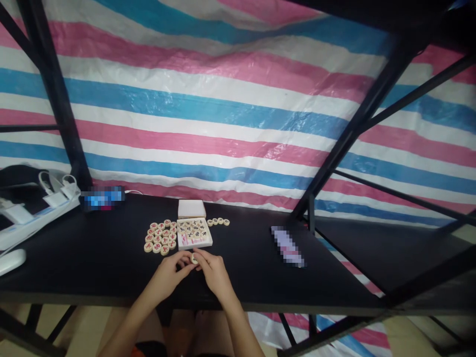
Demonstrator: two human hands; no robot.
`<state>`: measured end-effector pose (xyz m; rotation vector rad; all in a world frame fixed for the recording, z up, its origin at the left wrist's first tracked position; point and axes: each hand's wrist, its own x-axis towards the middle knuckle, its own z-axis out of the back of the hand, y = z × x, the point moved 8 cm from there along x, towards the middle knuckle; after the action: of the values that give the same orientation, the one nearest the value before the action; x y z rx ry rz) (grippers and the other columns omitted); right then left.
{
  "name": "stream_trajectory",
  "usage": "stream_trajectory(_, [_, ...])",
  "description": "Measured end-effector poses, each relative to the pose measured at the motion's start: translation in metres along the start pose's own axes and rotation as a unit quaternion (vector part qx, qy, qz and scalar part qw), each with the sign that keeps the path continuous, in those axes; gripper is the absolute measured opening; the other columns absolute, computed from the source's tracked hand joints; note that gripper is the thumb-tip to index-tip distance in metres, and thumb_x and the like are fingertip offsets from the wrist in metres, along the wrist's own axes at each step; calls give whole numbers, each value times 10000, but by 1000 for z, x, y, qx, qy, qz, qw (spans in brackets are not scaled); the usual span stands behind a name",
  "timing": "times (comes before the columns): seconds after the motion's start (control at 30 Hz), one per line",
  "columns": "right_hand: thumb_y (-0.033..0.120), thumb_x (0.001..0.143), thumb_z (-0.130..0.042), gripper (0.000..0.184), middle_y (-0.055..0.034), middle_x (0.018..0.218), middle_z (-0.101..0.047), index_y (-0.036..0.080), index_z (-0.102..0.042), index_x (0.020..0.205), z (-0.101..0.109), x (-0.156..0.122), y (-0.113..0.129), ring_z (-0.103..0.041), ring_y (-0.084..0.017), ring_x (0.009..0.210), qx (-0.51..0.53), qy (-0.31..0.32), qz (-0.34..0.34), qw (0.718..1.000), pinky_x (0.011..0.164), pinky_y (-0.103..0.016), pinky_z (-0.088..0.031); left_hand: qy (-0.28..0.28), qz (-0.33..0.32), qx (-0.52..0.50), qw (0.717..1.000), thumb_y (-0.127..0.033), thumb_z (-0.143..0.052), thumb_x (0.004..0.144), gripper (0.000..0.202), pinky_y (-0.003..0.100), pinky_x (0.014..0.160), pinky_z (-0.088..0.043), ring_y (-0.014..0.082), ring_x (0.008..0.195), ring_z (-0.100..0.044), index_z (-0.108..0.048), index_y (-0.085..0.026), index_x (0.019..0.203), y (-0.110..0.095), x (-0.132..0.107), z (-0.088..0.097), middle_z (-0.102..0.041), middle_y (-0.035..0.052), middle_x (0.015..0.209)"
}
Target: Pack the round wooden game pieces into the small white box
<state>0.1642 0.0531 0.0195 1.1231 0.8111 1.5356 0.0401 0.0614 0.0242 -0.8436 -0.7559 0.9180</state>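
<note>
Both hands meet just in front of an open white box (194, 244), fingers closed round one round Chinese chess piece (194, 258). My left hand (174, 270) pinches it from the left, and my right hand (211, 270) has thumb and fingers on it from the right. Inside the box lie several dark-lettered pieces (190, 229) in rows, with a pink-printed strip at the front. The box's lid part (191, 208) stands behind it. Several red-lettered pieces (157, 239) sit grouped left of the box. A short row of dark-lettered pieces (218, 221) lies to its right.
A blurred phone-like object (288, 246) lies on the black table (245, 277) at right. A power strip (40, 220) with plugs and a white mouse (13, 261) occupy the left. Another blurred blue object (103, 198) stands at the back left. Black metal posts (55, 94) and striped sheeting (208, 114) enclose the table.
</note>
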Motion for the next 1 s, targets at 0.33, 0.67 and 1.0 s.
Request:
stream_trajectory(0.33, [393,878,-497,267,-9,686,-668,195,-675,895,-2,-2,4,-645,-154,637,11,2,2,1000,601,-226,-495,-30,-10,-37,999,-302,-464,854,250,263,689,-489,180,737,-637,-664,-183,946,0,0,8,-711,31,812])
stream_trajectory(0.67, [374,873,-507,253,1,636,-648,174,-662,883,0,-2,4,-598,-126,582,5,-3,0,1000,576,-206,-452,-28,9,-42,999,-295,-558,789,263,242,623,-481,171,710,-639,-654,-177,1003,5,2,4,-722,32,825])
stream_trajectory(1.0, [397,876,-496,301,-32,718,-701,166,-688,878,-8,-4,1,-620,-135,586,-2,36,1,999,581,-224,-480,-68,-1,-28,997,-328,-493,826,297,292,740,-508,192,798,-648,-674,-186,1013,5,-1,16,-722,54,951])
